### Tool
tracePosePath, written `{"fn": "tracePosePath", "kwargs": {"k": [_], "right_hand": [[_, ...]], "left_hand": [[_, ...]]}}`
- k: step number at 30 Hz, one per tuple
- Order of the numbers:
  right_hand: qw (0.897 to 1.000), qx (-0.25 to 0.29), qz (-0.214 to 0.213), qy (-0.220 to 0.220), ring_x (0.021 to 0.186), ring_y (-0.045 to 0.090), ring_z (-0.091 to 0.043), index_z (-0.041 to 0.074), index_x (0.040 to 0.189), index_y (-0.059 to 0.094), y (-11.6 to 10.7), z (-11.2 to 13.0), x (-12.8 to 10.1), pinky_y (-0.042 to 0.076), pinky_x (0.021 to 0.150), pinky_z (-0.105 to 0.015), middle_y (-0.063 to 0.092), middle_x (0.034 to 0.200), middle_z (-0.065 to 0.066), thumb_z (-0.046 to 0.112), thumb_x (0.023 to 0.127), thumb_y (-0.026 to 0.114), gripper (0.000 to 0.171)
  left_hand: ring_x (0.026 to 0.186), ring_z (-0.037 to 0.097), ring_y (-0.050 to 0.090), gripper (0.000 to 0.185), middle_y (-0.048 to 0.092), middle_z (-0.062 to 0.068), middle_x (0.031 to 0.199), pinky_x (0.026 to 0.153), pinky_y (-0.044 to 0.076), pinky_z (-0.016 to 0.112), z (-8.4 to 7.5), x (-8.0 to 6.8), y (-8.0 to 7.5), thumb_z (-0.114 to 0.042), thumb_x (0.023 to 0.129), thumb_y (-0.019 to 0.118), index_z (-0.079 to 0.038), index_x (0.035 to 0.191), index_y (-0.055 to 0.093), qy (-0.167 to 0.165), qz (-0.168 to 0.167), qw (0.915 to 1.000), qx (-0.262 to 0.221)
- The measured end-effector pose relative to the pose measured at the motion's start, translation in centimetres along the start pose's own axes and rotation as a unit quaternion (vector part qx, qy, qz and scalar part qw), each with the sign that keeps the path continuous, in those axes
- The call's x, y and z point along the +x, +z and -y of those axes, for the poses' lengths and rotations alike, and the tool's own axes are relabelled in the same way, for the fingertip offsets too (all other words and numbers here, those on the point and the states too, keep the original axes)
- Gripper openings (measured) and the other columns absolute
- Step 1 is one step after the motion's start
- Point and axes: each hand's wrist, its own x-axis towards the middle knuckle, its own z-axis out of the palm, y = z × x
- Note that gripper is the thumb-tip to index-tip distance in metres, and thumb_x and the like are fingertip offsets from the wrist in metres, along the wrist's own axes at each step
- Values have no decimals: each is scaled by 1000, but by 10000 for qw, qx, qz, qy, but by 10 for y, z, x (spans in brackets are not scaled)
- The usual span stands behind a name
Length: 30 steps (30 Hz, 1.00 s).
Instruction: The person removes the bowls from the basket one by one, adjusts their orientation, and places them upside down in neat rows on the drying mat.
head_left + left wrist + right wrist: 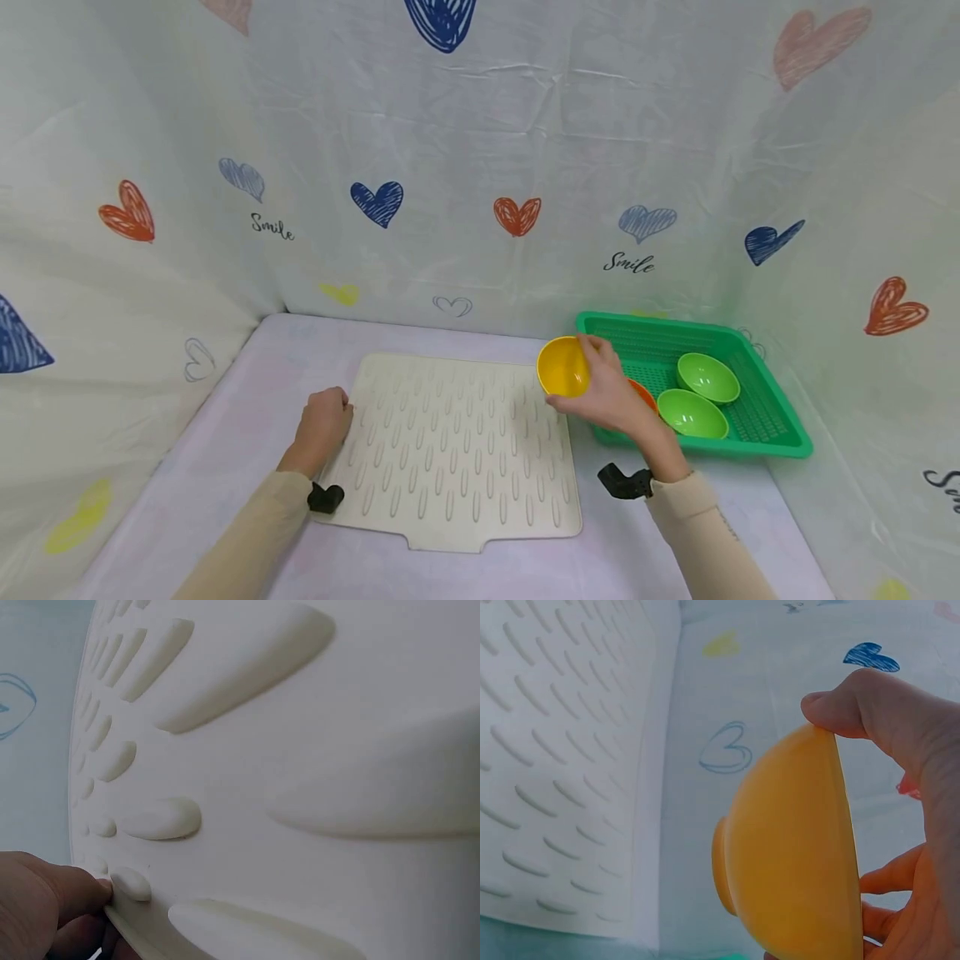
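Gripping a small yellow plastic bowl (562, 367) by its rim, thumb over the edge so it tilts on its side, the right hand (609, 393) is holding it in the air between the green plastic mesh basket (780, 417) and the cream ribbed drying mat (457, 450). The left hand (322, 421) is resting curled at the mat's left edge, seemingly pinching it to keep it flat. Two green bowls (707, 377) and an orange one (643, 393), partly hidden, are sitting in the basket.

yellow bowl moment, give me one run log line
right hand: holds yellow bowl tilted above mat edge | left hand: grips mat | green basket: two green bowls
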Motion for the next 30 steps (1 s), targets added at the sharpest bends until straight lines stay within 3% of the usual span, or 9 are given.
{"fn": "tracePosePath", "kwargs": {"k": [11, 18, 23, 30], "right_hand": [[9998, 106, 113, -80, 132, 42, -45, 1, 161, 27, 16, 8, -3, 54, 96, -62, 24, 162, -25, 43, 76, 83, 110], [9996, 181, 87, -177, 132, 44, -46, -1, 160, 28, 23, 13, -3, 53, 98, -63, 25, 162, -26, 41, 73, 84, 111], [9993, 220, 141, -259, 135, 42, -44, 0, 160, 28, 28, 17, -3, 51, 101, -63, 24, 162, -24, 43, 74, 85, 112], [9992, 206, 100, -323, 131, 44, -43, 0, 160, 29, 33, 24, -3, 52, 99, -62, 27, 160, -24, 44, 73, 84, 112]], "left_hand": [[73, 27, 68, 20, 69, 26, 94, 64, 57, 40, 5, 1, -3, -4, 101, 55, 12, 105, 65, -2, 146, 9998, -101], [87, 37, 69, 28, 67, 35, 109, 72, 59, 47, -1, 3, -8, -6, 101, 50, 15, 115, 63, -103, 503, 9987, 27], [108, 47, 67, 46, 61, 38, 127, 88, 58, 55, -7, 2, -15, -16, 103, 54, 17, 135, 52, -341, 758, 9964, 147], [113, 50, 62, 59, 62, 38, 124, 90, 56, 58, -15, -3, -25, -23, 104, 54, 16, 145, 41, -368, 927, 9949, -143]]}}
